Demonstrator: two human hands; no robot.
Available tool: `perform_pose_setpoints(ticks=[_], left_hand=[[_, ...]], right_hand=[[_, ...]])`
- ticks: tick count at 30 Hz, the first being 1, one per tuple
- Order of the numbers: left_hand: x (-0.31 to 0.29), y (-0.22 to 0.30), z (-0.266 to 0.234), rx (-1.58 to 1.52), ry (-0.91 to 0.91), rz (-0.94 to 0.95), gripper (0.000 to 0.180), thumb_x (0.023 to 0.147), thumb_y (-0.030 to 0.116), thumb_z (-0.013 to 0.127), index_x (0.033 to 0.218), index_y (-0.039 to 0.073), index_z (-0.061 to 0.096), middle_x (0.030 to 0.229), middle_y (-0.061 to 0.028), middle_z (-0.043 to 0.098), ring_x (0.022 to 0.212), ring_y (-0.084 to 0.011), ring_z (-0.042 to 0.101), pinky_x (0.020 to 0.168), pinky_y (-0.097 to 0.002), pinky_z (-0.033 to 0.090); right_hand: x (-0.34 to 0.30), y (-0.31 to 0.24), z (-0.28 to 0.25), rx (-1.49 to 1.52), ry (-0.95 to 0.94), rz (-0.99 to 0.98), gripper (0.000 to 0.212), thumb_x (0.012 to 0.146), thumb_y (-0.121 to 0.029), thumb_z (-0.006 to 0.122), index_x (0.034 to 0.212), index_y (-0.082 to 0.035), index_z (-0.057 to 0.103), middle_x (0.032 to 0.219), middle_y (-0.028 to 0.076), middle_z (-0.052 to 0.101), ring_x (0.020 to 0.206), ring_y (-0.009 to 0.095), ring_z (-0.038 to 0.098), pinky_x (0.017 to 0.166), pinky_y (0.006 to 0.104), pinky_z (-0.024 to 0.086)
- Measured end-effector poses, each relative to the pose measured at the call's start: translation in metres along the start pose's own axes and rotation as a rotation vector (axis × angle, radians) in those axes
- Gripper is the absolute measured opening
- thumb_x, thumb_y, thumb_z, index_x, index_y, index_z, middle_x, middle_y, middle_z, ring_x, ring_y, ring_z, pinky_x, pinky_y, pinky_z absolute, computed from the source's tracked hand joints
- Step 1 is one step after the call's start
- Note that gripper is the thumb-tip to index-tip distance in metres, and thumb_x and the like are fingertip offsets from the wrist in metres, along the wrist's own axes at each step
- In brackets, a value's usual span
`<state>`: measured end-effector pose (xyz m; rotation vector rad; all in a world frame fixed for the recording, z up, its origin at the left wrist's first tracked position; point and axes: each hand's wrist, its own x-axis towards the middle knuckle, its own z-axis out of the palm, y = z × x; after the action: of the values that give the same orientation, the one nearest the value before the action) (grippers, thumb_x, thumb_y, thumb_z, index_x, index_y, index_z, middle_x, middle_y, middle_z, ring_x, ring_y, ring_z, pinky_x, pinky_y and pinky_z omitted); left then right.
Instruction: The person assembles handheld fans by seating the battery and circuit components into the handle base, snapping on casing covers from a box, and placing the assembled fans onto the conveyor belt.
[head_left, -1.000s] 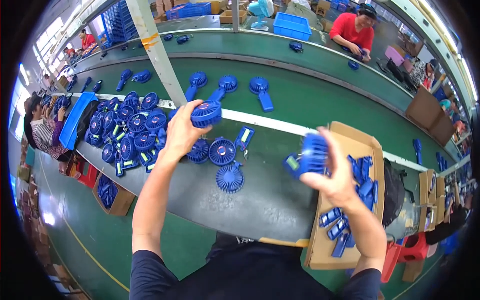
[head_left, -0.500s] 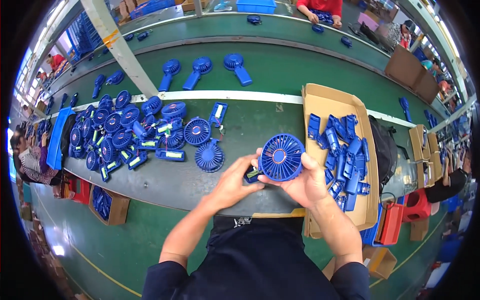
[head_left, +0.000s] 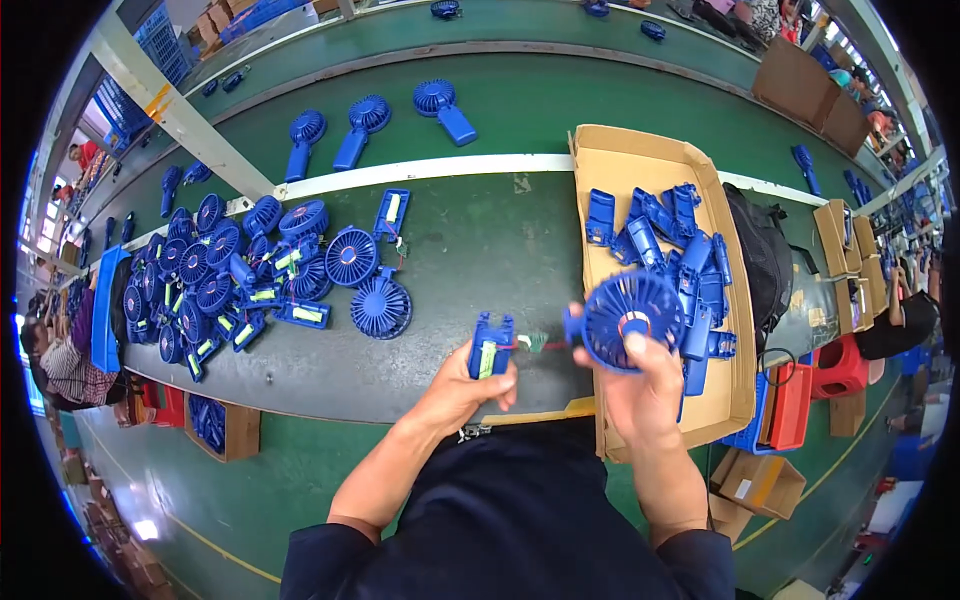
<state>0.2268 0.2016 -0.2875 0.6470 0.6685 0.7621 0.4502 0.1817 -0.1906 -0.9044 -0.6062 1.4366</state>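
My left hand is closed on a blue fan handle half, with a pale green battery strip in it. In my right hand is a round blue fan head, somewhat blurred, my thumb across its hub. Thin wires and a small green circuit board stretch between the two parts. To the left lies a heap of blue fan heads with battery handles wired on. Right of it, a cardboard tray holds many loose blue handle shells.
Several assembled fans lie on the green belt beyond the white rail. A metal post rises at the far left. A black bag sits right of the tray, and red stools stand lower right.
My hands have moved apart, showing the handle half and wires that were mostly hidden behind the fan head. The fan head has shifted right, over the tray's edge.
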Motion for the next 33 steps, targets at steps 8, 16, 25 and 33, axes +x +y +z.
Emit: perform_pose_setpoints(ticks=[8, 16, 25, 33], left_hand=[[0.023, -0.013, 0.021, 0.105, 0.193, -0.040, 0.033, 0.101, 0.037, 0.064, 0.112, 0.006, 0.062, 0.102, -0.0075, 0.067, 0.094, -0.0169, 0.064, 0.084, -0.0333, 0.052], [0.144, 0.000, 0.040, 0.434, 0.072, 0.017, 0.113, 0.080, -0.014, 0.066, 0.164, 0.010, -0.006, 0.099, -0.0178, 0.063, 0.070, -0.0259, 0.070, 0.058, -0.0347, 0.060], [0.171, -0.003, 0.061, 0.507, -0.108, -0.123, 0.102, 0.086, -0.013, 0.059, 0.166, 0.016, 0.004, 0.098, -0.0181, 0.065, 0.074, -0.0275, 0.073, 0.058, -0.0338, 0.059], [0.177, -0.010, 0.039, 0.526, -0.215, -0.104, 0.099, 0.088, -0.012, 0.058, 0.166, 0.015, 0.002, 0.104, -0.0202, 0.066, 0.075, -0.0280, 0.073, 0.059, -0.0335, 0.060]], right_hand=[[-0.056, 0.095, -0.037, -0.271, -0.011, -0.116, 0.064, 0.082, -0.015, 0.081, 0.136, 0.004, 0.051, 0.129, 0.013, 0.062, 0.118, 0.020, 0.061, 0.105, 0.0349, 0.047], [-0.036, 0.104, -0.058, -0.476, 0.231, -0.324, 0.073, 0.084, -0.017, 0.078, 0.145, 0.004, 0.045, 0.132, 0.014, 0.058, 0.120, 0.020, 0.059, 0.106, 0.0336, 0.046], [-0.037, 0.104, -0.088, -0.466, 0.263, -0.346, 0.061, 0.085, -0.021, 0.081, 0.133, 0.006, 0.054, 0.123, 0.018, 0.065, 0.113, 0.021, 0.064, 0.099, 0.0356, 0.051], [-0.030, 0.128, -0.088, -0.551, 0.362, -0.378, 0.056, 0.083, -0.024, 0.083, 0.124, 0.005, 0.058, 0.112, 0.017, 0.069, 0.103, 0.022, 0.068, 0.093, 0.0364, 0.053]])
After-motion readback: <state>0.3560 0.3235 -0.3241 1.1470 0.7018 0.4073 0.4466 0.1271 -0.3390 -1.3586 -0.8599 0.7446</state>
